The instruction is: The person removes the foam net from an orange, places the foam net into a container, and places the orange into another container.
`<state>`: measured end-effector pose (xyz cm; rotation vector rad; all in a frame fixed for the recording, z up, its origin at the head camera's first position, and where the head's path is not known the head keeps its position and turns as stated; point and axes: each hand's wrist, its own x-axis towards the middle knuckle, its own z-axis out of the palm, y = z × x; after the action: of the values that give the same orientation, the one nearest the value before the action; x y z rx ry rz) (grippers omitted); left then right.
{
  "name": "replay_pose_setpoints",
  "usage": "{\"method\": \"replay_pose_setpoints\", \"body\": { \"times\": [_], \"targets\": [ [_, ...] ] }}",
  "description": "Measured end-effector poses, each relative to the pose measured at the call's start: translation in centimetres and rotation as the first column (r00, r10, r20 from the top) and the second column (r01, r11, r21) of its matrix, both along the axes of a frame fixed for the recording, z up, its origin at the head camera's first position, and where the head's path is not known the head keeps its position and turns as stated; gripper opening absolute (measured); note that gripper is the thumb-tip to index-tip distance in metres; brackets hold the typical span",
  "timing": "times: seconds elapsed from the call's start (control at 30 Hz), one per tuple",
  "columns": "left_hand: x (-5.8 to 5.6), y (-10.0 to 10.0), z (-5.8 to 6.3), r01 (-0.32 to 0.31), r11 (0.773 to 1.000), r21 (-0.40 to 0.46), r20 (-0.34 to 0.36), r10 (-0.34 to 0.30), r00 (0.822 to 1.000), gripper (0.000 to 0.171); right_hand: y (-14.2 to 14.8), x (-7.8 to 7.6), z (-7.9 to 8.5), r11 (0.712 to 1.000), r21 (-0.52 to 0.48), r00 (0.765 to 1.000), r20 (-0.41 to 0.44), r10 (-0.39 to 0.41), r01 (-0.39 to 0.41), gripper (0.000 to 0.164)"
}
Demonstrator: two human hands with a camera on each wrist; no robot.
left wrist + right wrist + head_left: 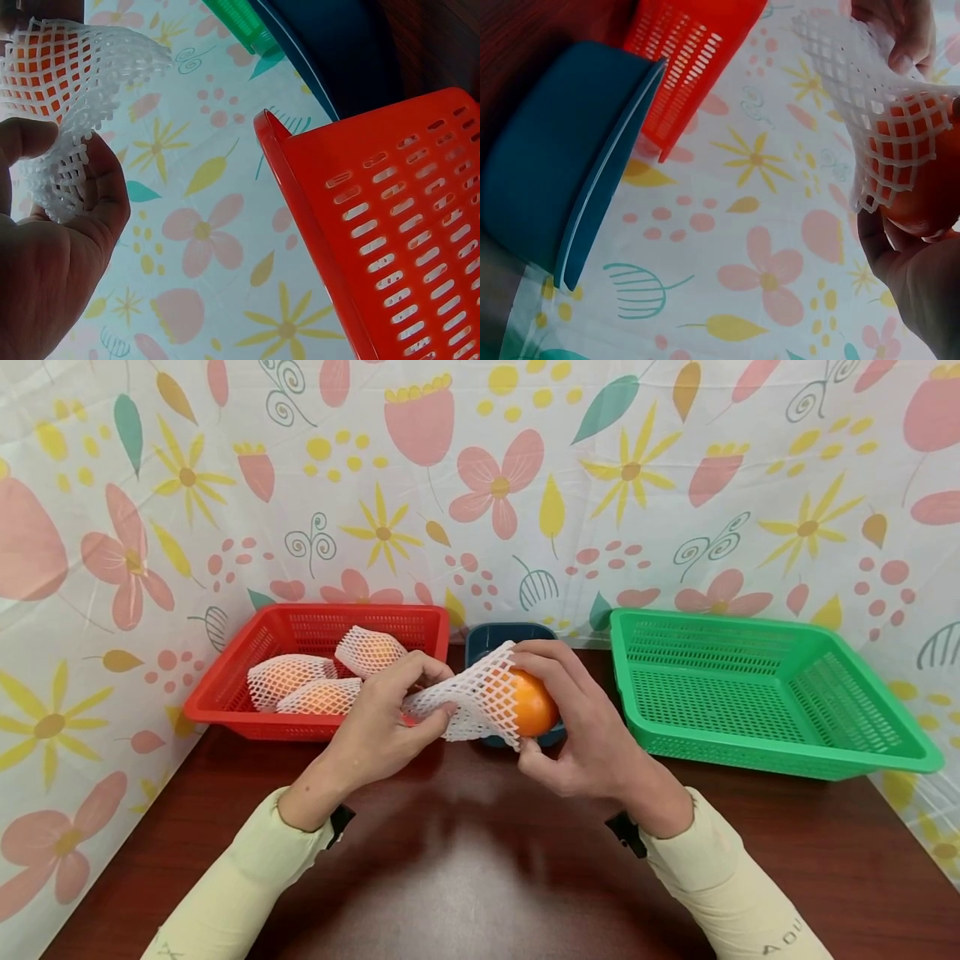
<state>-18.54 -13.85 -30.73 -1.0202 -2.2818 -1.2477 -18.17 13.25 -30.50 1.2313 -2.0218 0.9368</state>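
Observation:
A glossy round orange fruit (534, 703) is partly out of a white foam net sleeve (480, 693), its right side bare. My right hand (592, 727) grips the fruit, fingers over its top and thumb below near the net's edge. With thumb and fingers, my left hand (386, 722) pinches the gathered left end of the net. Both hands are raised above the table, in front of a dark blue bin (510, 632). In the left wrist view the net (90, 67) stretches up from the left hand (52, 247). The right wrist view shows the fruit (930, 187) bulging from the net's opening.
At the left stands a red basket (262, 727) with several netted fruits (288, 679) inside. A green basket (750, 752) sits at the right, nothing visible in it. Behind everything hangs a flower-patterned cloth (480, 560); the dark brown table (465, 893) extends in front.

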Motion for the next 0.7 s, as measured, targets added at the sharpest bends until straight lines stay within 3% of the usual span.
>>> {"method": "replay_pose_setpoints", "body": {
  "times": [0.7],
  "targets": [
    [-0.3,0.0,-0.2,-0.077,0.997,-0.029,-0.053,0.075,0.996,0.036,1.1,-0.3,0.7,0.999,-0.026,0.999,-0.009,-0.035,0.035,0.073]
  ]
}}
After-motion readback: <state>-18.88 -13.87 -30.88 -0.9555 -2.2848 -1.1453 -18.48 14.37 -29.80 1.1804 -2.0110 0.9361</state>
